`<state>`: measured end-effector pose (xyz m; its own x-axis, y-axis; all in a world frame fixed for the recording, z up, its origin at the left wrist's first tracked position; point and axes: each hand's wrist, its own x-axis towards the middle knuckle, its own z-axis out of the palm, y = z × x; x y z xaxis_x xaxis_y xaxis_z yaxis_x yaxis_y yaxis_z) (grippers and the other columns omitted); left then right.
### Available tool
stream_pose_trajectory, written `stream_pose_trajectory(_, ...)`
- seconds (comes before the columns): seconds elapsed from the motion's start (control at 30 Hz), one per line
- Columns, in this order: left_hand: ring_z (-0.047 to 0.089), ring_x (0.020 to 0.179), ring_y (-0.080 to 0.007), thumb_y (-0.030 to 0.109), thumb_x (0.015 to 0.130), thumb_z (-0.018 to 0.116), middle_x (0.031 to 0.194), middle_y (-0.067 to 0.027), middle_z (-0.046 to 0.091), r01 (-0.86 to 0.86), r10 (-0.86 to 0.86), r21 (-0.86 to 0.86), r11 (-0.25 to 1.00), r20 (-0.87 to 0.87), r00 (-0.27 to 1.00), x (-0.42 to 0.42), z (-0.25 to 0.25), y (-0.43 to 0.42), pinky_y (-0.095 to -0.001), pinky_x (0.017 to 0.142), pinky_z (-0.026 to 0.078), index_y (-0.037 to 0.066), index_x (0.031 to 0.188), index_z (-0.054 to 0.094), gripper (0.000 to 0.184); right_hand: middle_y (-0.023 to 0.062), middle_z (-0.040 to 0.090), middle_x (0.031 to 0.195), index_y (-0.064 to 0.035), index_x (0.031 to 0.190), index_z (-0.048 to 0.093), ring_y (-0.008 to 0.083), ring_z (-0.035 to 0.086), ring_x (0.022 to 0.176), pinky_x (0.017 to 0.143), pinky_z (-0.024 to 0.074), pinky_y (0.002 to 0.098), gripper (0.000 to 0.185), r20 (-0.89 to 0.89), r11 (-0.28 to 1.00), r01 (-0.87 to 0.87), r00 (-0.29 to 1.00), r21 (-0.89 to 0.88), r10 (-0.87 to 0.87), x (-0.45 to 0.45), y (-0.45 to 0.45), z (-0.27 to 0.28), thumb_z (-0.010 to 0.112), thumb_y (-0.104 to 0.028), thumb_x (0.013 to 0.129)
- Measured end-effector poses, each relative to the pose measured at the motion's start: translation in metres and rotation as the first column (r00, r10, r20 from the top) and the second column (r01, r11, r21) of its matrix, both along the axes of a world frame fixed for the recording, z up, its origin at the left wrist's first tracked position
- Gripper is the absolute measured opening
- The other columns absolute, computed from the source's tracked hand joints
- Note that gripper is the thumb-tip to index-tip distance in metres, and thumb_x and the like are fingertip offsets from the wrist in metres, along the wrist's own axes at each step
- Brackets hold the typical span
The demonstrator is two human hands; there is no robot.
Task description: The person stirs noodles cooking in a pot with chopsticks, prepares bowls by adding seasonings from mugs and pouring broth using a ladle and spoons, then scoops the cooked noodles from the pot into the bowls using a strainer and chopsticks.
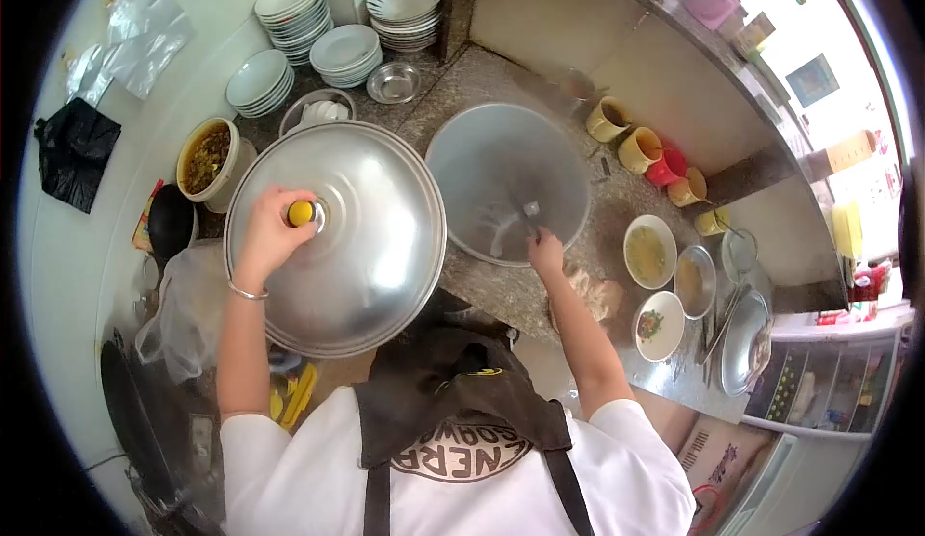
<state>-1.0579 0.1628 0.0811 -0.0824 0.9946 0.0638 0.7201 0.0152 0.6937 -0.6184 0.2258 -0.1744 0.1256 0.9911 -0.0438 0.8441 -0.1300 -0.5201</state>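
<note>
My left hand (pixel 275 232) is closed round the yellow-topped knob (pixel 302 212) of a large round metal lid (pixel 376 266). The lid is held to the left of a big deep pot (pixel 438 174), leaving the pot uncovered. At the pot's near right rim, my right hand (pixel 546 252) grips a ladle-like utensil (pixel 528 210) that reaches into the pot. Its lower end is blurred by haze and cannot be made out clearly. To the right of my right hand stand a bowl of pale soup (pixel 647 252) and a white bowl with chopped greens (pixel 659 326).
Stacked plates (pixel 345 54) and bowls (pixel 405 6) line the back left. A tub of dark food (pixel 207 157) stands left of the lid. Seasoning cups (pixel 638 148) run along the right partition. A metal bowl (pixel 694 281) and a metal lid (pixel 747 343) sit farther right.
</note>
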Motion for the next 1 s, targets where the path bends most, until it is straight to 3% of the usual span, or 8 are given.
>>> stream_pose_trajectory(0.1,0.055,0.07,-0.0218,0.009,0.062,0.067,0.083,-0.0104,0.052,-0.017,0.018,-0.013,1.0,0.041,0.999,-0.006,0.001,-0.011,-0.0285,0.064,0.045,0.005,0.089,0.064,0.028,0.0165,0.061,0.067,-0.001,0.1,0.058,0.0292,0.059,0.059,0.051,0.0448,0.0381,0.031,-0.006,0.98,-0.076,0.997,0.183,0.079,-0.01,0.006,-0.018,0.061,-0.021,0.076)
stream_pose_trajectory(0.13,0.055,0.07,-0.0215,0.009,0.062,0.067,0.082,-0.0101,0.053,-0.018,0.019,-0.015,1.0,0.07,0.997,-0.009,0.002,-0.013,-0.0287,0.064,0.045,0.005,0.089,0.064,0.028,0.013,0.06,0.065,-0.0003,0.097,0.057,0.0215,0.054,0.053,0.044,0.0399,0.0328,0.028,-0.419,0.995,0.079,0.903,-0.053,-0.094,-0.013,0.004,-0.015,0.06,-0.02,0.078)
stream_pose_trajectory(0.17,0.055,0.07,-0.0215,0.009,0.062,0.067,0.082,-0.0101,0.053,-0.025,0.026,-0.011,1.0,0.067,0.997,-0.011,0.003,-0.014,-0.0287,0.064,0.045,0.005,0.089,0.064,0.028,0.0095,0.058,0.063,0.0003,0.093,0.057,0.0138,0.049,0.047,0.037,0.0349,0.0276,0.024,-0.703,0.937,0.12,0.632,-0.328,-0.327,-0.018,0.001,-0.002,0.06,-0.019,0.079)
stream_pose_trajectory(0.2,0.055,0.07,-0.0217,0.008,0.062,0.067,0.082,-0.0101,0.053,-0.026,0.027,-0.009,1.0,0.066,0.997,-0.013,0.004,-0.016,-0.0287,0.064,0.045,0.005,0.089,0.064,0.028,0.0095,0.058,0.063,0.0003,0.093,0.057,0.0138,0.049,0.047,0.037,0.0349,0.0276,0.024,-0.704,0.939,0.116,0.633,-0.325,-0.322,-0.018,-0.005,0.012,0.06,-0.019,0.079)
stream_pose_trajectory(0.27,0.055,0.07,-0.0219,0.008,0.062,0.067,0.081,-0.0101,0.053,-0.023,0.023,-0.005,1.0,0.067,0.998,-0.014,0.005,-0.016,-0.0286,0.064,0.045,0.005,0.089,0.064,0.028,0.0053,0.055,0.067,-0.0021,0.092,0.055,0.0047,0.037,0.045,0.035,0.0244,0.0182,0.02,-0.788,0.842,0.079,0.314,-0.534,-0.53,-0.01,-0.024,0.031,0.059,-0.019,0.082)
stream_pose_trajectory(0.37,0.055,0.07,-0.0228,0.008,0.062,0.067,0.081,-0.0105,0.053,0.009,-0.011,0.033,0.999,0.042,0.999,-0.013,0.004,-0.01,-0.0289,0.065,0.045,0.005,0.089,0.064,0.027,0.0069,0.055,0.072,-0.0021,0.1,0.053,0.0049,0.035,0.046,0.035,0.0248,0.0166,0.023,-0.791,0.81,0.069,0.184,-0.582,-0.584,0.008,-0.055,0.031,0.057,-0.018,0.084)
stream_pose_trajectory(0.77,0.055,0.077,-0.0287,0.012,0.06,0.067,0.082,-0.0129,0.054,0.251,-0.248,0.069,0.965,-0.06,0.967,0.05,-0.003,0.066,-0.0341,0.072,0.045,0.005,0.086,0.064,0.028,0.0083,0.057,0.083,-0.0009,0.123,0.042,0.0028,0.032,0.047,0.038,0.0238,0.0144,0.039,-0.88,0.858,0.198,-0.071,-0.475,-0.47,0.046,-0.164,0.13,0.051,-0.014,0.088)
stream_pose_trajectory(1.0,0.056,0.083,-0.0303,0.011,0.06,0.066,0.09,-0.015,0.058,0.469,-0.46,0.08,0.88,-0.105,0.882,0.148,-0.019,0.123,-0.0349,0.077,0.045,0.006,0.087,0.065,0.028,0.0049,0.058,0.079,-0.0029,0.119,0.05,0.0017,0.033,0.044,0.038,0.0238,0.0139,0.034,-0.916,0.833,0.411,-0.017,-0.371,-0.4,0.095,-0.231,0.213,0.053,-0.012,0.086)
